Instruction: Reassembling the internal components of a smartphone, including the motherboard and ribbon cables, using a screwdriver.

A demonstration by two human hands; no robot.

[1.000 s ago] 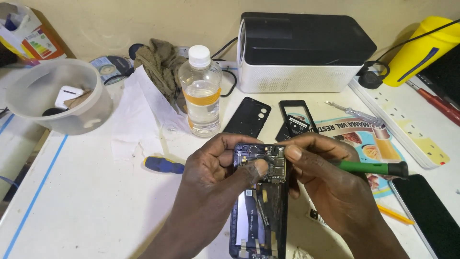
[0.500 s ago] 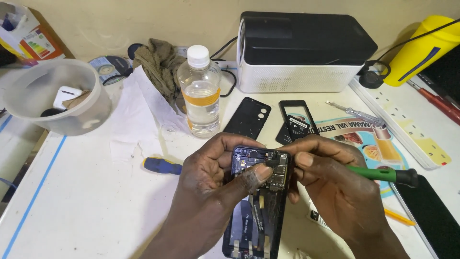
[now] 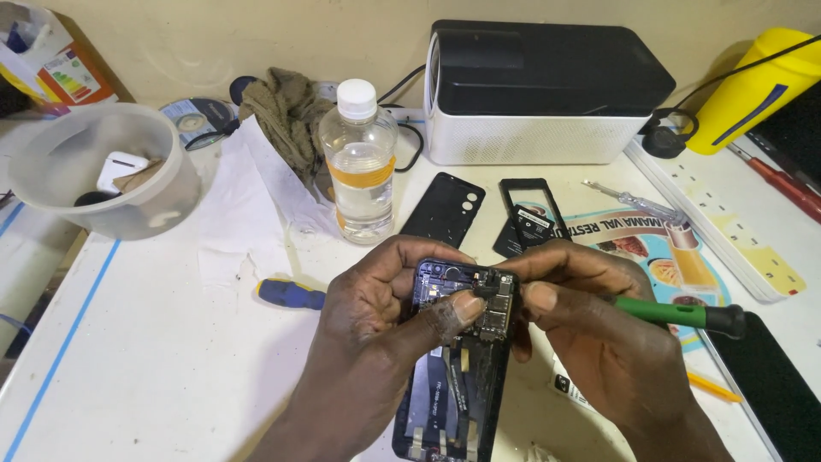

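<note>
Here, in the head view, the opened phone (image 3: 462,359) sits low in the frame's centre, gripped by the left hand (image 3: 385,329), thumb pressed on its circuit board. The right hand (image 3: 599,342) is closed around a green-handled screwdriver (image 3: 676,315). Behind them stand a clear bottle (image 3: 359,167), a black back cover (image 3: 445,210) and a white-and-black box (image 3: 543,94); a plastic bowl (image 3: 103,171) sits upper left.

both hands hold an opened phone (image 3: 457,368) above the white counter (image 3: 154,376). the left hand (image 3: 376,334) presses its thumb on the circuit board (image 3: 496,299); the right hand (image 3: 599,334) grips a green-handled screwdriver (image 3: 676,314). a clear bottle (image 3: 359,167) stands behind them, near a black phone cover (image 3: 445,210).
</note>
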